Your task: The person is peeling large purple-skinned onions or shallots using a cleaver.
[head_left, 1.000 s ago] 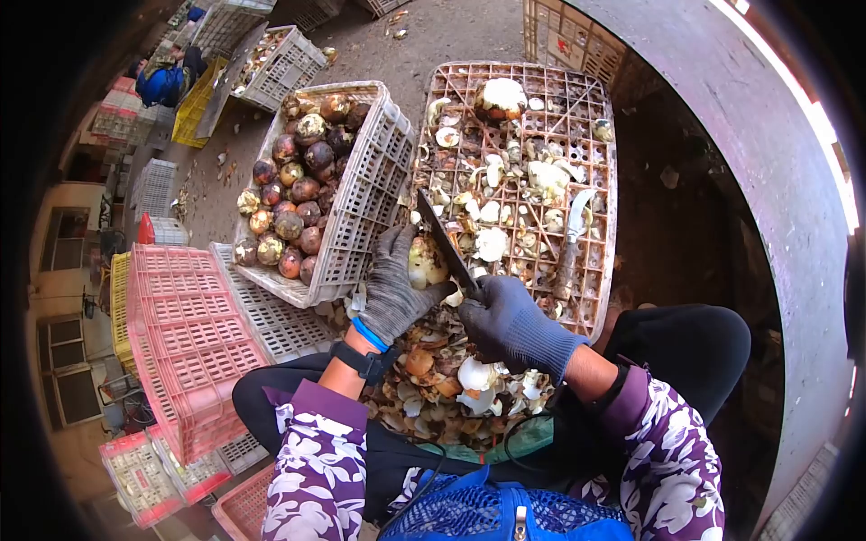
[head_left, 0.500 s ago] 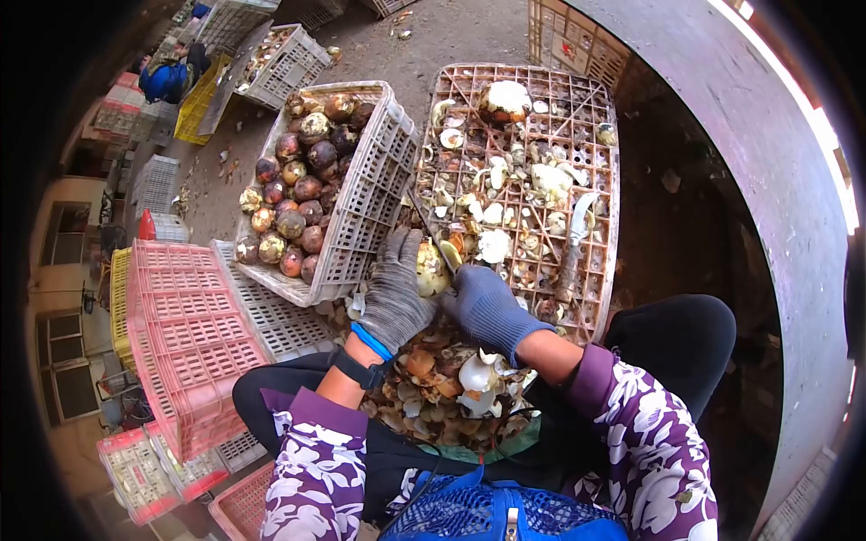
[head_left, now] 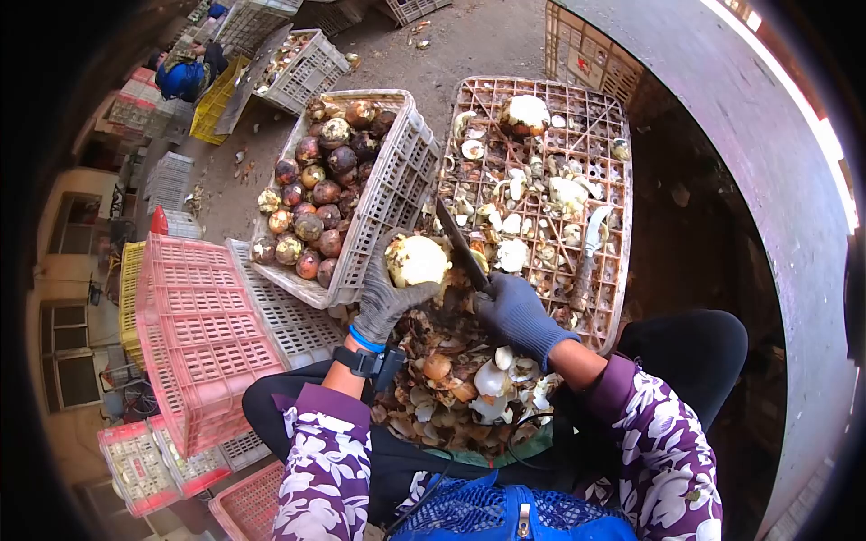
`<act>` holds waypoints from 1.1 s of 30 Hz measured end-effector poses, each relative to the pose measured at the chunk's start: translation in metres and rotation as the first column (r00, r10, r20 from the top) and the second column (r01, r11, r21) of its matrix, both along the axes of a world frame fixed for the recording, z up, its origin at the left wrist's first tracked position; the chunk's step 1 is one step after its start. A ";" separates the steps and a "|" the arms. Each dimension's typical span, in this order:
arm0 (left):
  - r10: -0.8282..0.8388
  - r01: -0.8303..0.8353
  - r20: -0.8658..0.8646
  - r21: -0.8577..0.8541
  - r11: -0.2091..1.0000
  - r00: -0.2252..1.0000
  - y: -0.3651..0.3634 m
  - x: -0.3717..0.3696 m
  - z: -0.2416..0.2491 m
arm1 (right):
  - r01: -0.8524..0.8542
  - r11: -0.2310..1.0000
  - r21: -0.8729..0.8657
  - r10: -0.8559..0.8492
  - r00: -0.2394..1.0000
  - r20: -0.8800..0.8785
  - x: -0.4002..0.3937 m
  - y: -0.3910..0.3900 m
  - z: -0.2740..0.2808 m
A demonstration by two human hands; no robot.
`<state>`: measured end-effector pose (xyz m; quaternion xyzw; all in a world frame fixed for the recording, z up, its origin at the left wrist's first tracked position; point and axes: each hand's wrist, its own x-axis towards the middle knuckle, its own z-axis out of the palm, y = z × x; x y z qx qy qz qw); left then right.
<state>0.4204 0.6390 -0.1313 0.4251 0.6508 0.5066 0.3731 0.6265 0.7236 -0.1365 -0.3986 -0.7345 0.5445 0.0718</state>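
Note:
My left hand (head_left: 386, 302), in a grey glove, is closed around a large, round, pale onion-like bulb (head_left: 419, 262), mostly peeled. In my right hand (head_left: 519, 311), gloved in blue-grey, is a knife (head_left: 462, 245); its long dark blade points up and left, apart from the bulb. Below both hands lies a heap of brown and white peelings (head_left: 451, 383). A slatted plastic crate (head_left: 613, 270), strewn with scraps, stands just beyond my right hand. On it rest a second knife (head_left: 591, 248) with a worn handle and another pale bulb (head_left: 525, 115).
Left of my hands a tilted crate (head_left: 397, 171) holds many dark, reddish round bulbs (head_left: 327, 192). Stacked pink crates (head_left: 203, 316) stand farther left. A grey panel (head_left: 767, 180) curves along the right side. A person in blue (head_left: 180, 79) is at the far upper left.
The bulb has been raised and turned, showing a broad pale face. The knife has come away from it, with my right hand slightly lower and to the right. The view has shifted slightly.

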 end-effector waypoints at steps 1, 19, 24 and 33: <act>0.008 -0.008 0.110 -0.001 1.000 0.994 0.002 -0.004 0.012 | 0.029 0.998 -0.048 -0.030 0.999 -0.034 0.003 -0.001 -0.007; -0.172 0.088 0.456 0.201 0.976 0.873 0.004 -0.016 0.085 | -0.204 0.837 -0.508 -0.007 0.924 -0.381 0.051 -0.011 0.089; -0.153 0.015 0.527 0.256 0.966 0.836 0.013 0.003 0.081 | -0.113 0.830 -0.547 -0.093 0.938 -0.334 0.050 -0.009 0.106; -0.006 -0.240 0.912 0.115 0.964 0.410 0.024 0.057 0.050 | 0.092 0.798 -0.595 -0.413 0.804 -0.429 0.029 -0.031 0.068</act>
